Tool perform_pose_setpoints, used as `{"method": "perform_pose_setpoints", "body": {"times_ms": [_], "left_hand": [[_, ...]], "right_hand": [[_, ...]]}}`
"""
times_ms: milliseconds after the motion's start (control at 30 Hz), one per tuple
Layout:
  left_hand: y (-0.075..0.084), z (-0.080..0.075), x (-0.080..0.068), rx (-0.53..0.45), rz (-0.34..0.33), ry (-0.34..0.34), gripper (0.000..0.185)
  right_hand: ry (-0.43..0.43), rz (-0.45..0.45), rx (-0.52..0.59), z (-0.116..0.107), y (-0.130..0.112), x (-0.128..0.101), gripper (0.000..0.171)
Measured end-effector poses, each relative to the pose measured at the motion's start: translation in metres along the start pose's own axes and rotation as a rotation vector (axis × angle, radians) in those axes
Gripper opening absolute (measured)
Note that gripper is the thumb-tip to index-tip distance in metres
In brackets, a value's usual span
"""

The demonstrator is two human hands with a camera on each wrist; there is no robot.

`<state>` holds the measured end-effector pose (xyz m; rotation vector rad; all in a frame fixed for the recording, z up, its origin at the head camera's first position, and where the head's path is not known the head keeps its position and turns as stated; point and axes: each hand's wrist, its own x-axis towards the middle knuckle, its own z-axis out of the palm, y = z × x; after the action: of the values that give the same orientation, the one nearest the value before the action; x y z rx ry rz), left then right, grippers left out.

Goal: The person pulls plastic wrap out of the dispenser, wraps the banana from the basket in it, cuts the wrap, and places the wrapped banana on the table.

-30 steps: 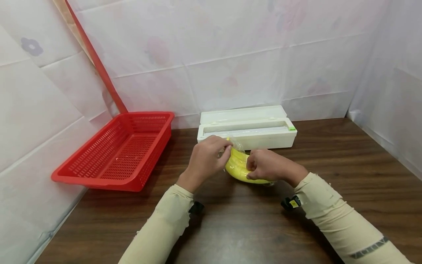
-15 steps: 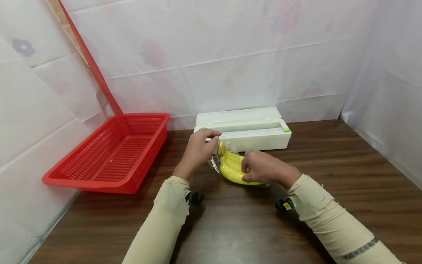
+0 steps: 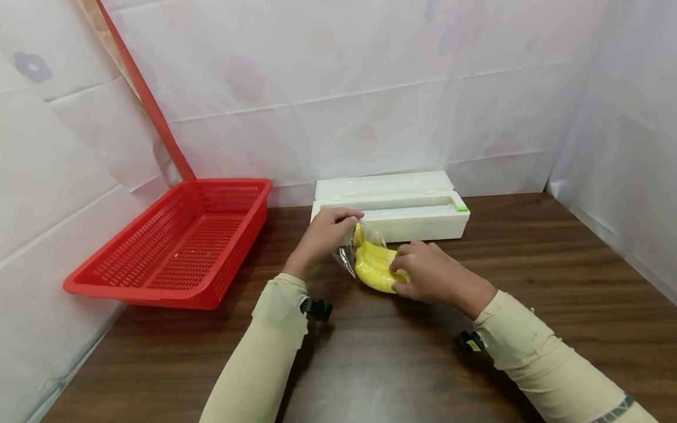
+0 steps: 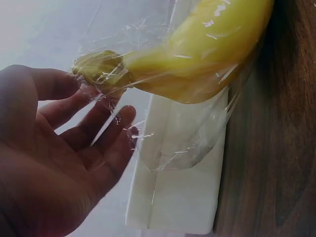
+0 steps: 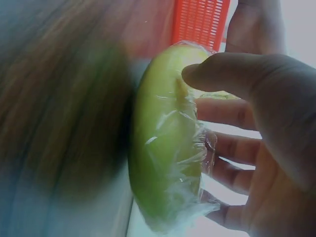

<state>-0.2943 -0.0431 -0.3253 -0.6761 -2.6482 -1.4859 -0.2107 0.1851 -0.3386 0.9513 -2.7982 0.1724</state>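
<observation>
We see a bunch of yellow bananas wrapped in clear plastic film point(image 3: 372, 264) lying on the dark wooden counter point(image 3: 529, 282), long axis running left to right between our hands, stem end leftward. Our left hand point(image 3: 324, 234) pinches the loose film at the stem. Our right hand point(image 3: 429, 275) curls over the bunch's right end, gripping it. Just behind sits a long white plastic film dispenser box point(image 3: 391, 205); a red perforated plastic basket point(image 3: 180, 247) stands well to the left.

a makeshift recording booth, not a lived-in room: white sheets point(image 3: 370, 88) hang as walls round a dark wooden counter point(image 3: 529, 282), with a red basket point(image 3: 180, 247) at the left.
</observation>
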Motion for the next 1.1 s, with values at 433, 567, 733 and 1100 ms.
{"method": "perform_pose_setpoints", "body": {"times_ms": [433,567,733,1100], "left_hand": [[-0.001,0.008,0.006,-0.076,0.038,0.011,0.026],[-0.003,0.007,0.006,-0.134,0.006,0.01,0.027],[-0.006,0.005,0.005,-0.235,-0.052,-0.019,0.029],[-0.007,0.003,0.002,-0.203,-0.033,0.014,0.026]], "right_hand": [[0.139,0.026,0.1,0.002,0.019,-0.02,0.043],[0.051,0.064,0.169,0.006,0.022,-0.019,0.053],[-0.019,0.084,0.205,0.013,0.025,-0.02,0.061],[-0.044,0.058,0.19,0.014,0.028,-0.02,0.059]]}}
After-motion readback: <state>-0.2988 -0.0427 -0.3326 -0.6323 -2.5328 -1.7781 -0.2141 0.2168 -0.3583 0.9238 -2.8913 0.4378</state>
